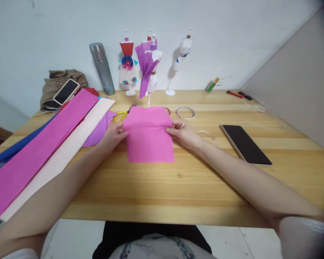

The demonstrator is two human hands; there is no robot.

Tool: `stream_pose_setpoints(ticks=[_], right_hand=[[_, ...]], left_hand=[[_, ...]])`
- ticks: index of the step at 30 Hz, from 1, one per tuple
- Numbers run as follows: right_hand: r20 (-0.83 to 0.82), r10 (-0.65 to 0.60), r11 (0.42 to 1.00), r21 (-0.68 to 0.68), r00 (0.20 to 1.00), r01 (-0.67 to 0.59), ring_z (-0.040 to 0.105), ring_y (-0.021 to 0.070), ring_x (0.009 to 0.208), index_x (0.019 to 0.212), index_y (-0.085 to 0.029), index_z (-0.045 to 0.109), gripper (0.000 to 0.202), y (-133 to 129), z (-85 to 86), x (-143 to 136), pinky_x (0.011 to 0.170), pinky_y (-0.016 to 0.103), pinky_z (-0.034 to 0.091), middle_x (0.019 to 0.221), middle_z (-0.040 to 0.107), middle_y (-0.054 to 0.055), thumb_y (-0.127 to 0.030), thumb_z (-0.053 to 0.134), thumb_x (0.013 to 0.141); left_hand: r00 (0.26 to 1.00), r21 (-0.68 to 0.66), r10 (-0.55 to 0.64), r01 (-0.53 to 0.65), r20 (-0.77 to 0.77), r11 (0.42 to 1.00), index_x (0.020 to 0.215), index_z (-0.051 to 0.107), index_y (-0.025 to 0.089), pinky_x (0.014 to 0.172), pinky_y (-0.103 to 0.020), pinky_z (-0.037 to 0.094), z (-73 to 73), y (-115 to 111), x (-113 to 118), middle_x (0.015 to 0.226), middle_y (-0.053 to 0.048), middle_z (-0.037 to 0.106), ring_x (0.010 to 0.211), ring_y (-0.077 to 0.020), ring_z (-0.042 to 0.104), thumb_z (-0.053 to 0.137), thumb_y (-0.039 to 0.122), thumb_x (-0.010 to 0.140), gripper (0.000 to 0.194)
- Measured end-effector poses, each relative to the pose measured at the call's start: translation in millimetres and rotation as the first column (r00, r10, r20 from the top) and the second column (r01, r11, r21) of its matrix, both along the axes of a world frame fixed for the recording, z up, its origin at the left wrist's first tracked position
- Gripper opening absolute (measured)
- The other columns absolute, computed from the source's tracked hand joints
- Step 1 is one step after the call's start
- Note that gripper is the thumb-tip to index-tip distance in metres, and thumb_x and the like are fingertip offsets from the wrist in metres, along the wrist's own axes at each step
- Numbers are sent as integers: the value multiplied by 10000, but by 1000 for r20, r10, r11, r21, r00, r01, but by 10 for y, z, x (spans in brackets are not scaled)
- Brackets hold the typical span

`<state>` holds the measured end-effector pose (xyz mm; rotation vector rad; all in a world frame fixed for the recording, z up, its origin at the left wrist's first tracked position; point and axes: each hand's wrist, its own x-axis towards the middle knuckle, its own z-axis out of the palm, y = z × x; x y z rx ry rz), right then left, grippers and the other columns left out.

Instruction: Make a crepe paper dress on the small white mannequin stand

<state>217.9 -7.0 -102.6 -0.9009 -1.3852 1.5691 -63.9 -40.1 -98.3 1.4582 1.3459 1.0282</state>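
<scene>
A pink paper sheet (150, 144) is held up over the middle of the wooden table (178, 194), with a crease across its upper part. My left hand (115, 136) pinches its left edge, and my right hand (182, 132) pinches the right edge. Just behind the sheet's left side lie yellow-handled scissors (120, 116), partly covered. A small mannequin (153, 81) with purple paper (145, 68) on it stands behind the sheet. To the right of the sheet's top is a roll of tape (186, 113).
Long pink (48, 144) and pale (67, 147) paper strips cover the left side. A bottle (102, 69), a dressed mannequin (127, 66) and another mannequin (184, 54) stand at the back. A dark tablet (245, 144) lies right; a phone (67, 91) rests on brown cloth (50, 86).
</scene>
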Motion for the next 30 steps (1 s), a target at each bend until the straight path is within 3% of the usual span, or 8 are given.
stream_pose_setpoints(ticks=[4,9,12,16,20,24,27,30], right_hand=[[-26,25,999,-47,999,-26,715,188,790,865,-231,737,301,-6,25,-4,780,344,567,819,764,13,-327,861,607],[-20,40,993,-107,999,-42,713,183,758,802,-215,717,311,-1,30,-3,790,343,566,764,752,10,-334,886,570],[17,18,993,-116,1000,-16,670,153,677,790,-205,708,317,2,20,2,694,296,544,720,726,-5,-324,889,558],[112,-15,999,-30,994,19,526,96,522,934,-205,708,324,-32,42,-12,501,232,414,683,662,-41,-332,820,658],[161,-12,1000,23,987,9,462,87,474,1007,-205,686,288,-70,54,-30,459,232,380,631,588,-61,-335,754,760],[35,35,999,3,999,-36,558,101,558,964,-213,702,271,-47,16,-23,566,244,473,691,656,-45,-319,796,732],[-107,107,994,-24,989,-110,675,133,723,938,-222,729,297,-10,-1,-6,764,288,554,821,747,-16,-279,846,672],[-143,141,988,-37,980,-148,713,153,781,894,-234,743,279,13,-3,7,831,313,569,865,777,-7,-254,870,646]], left_hand=[[980,-78,-29,45,195,996,1031,718,161,894,-391,585,66,-28,21,972,-74,792,971,-247,740,815,332,636,441],[972,-99,-17,41,235,994,977,753,160,873,-388,584,93,-53,27,956,-75,797,930,-247,741,860,365,616,429],[970,-125,-7,38,243,991,951,771,171,894,-387,580,109,-56,24,966,-63,801,946,-246,737,875,362,598,414],[976,-114,5,21,216,993,919,785,174,812,-355,584,108,-51,18,933,-57,792,907,-237,728,874,362,597,383],[982,-133,50,-26,184,991,826,774,179,687,-318,562,82,-42,3,774,-25,757,735,-195,692,879,356,589,314],[967,-151,68,-31,247,988,824,781,166,682,-316,563,77,-41,-12,790,-37,765,711,-185,683,896,360,570,339],[946,-161,58,-7,319,987,858,792,159,759,-340,572,96,-49,-11,822,-50,773,764,-200,708,925,360,553,388],[920,-170,61,6,387,986,898,802,156,849,-373,571,133,-65,6,887,-59,791,830,-218,722,961,344,527,445]])
